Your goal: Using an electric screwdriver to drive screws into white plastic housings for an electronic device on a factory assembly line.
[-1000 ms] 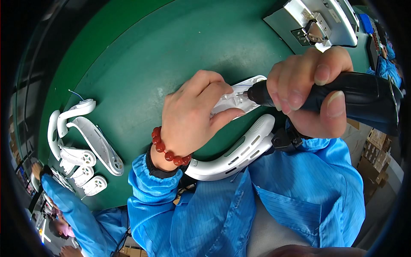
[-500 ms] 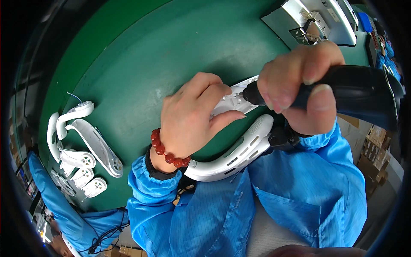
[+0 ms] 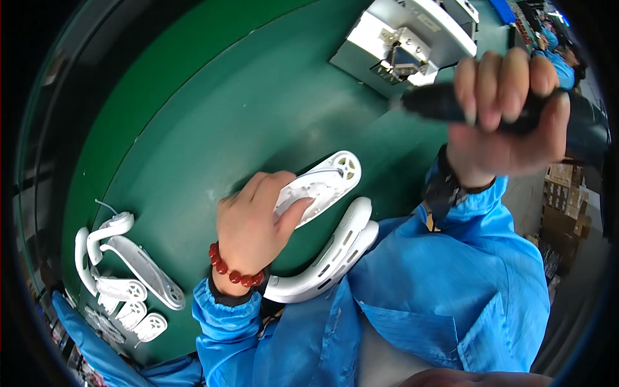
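Observation:
My left hand (image 3: 255, 219), wearing a red bead bracelet, grips the near end of a long white plastic shell (image 3: 332, 186) that lies open side up on the bench. A thin wire runs along its hollow, and a round spoked opening shows at its far end. My right hand (image 3: 506, 122) is wrapped round a black electric screwdriver (image 3: 432, 103), raised to the upper right, its tip blurred and apart from the shell. Between the shell and my body rest curved white slotted housings (image 3: 329, 261), touched by no fingers.
At the bench's (image 3: 193, 129) back right stands a light-coloured screw feeder (image 3: 374, 48). Several white shells and curved parts (image 3: 145, 271) are grouped at the left. Blue-clothed people (image 3: 558, 64) show at the upper right, and cartons (image 3: 561, 213) stand beyond the bench at the right.
The screwdriver has lifted off the white shell and swung up and right with my right hand. My left hand still holds the shell, now lower and further left in view.

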Available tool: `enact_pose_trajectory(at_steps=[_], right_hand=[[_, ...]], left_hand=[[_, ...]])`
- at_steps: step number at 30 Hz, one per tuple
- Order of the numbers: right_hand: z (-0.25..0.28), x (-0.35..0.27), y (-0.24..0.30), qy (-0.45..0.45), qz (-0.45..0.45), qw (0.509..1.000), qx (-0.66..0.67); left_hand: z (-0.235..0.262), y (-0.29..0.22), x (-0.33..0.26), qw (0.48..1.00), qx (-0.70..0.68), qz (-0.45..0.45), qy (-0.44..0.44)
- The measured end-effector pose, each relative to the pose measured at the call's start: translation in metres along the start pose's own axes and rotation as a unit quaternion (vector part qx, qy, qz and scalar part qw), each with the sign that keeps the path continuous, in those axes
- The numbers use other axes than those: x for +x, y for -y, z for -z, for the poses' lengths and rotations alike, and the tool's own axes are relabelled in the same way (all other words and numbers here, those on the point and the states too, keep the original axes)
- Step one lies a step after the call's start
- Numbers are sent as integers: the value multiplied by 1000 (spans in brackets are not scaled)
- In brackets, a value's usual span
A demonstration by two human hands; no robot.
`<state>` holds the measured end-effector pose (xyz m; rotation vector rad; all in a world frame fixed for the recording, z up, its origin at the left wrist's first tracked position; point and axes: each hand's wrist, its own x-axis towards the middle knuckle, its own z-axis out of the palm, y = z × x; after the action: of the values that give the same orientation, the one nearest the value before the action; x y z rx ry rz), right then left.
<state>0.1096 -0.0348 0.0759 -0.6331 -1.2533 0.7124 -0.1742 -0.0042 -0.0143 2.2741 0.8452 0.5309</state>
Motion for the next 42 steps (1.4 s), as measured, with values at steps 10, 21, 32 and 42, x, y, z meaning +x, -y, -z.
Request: enact_pose_trajectory(at_steps=[10,21,32,42], right_hand=[[43,14,-22,-139,12,984,-109],[40,17,-38,-142,19,987,-76],[2,-25,-18,3,-78,996,44],[-31,-69,-16,38,-137,987,78]], left_hand=[[2,0,0,1000,-8,-7,-10],[4,-3,-1,999,-26,18,8],[0,2,-4,999,-29,30,1],[-3,4,0,1000,-17,19,-2]])
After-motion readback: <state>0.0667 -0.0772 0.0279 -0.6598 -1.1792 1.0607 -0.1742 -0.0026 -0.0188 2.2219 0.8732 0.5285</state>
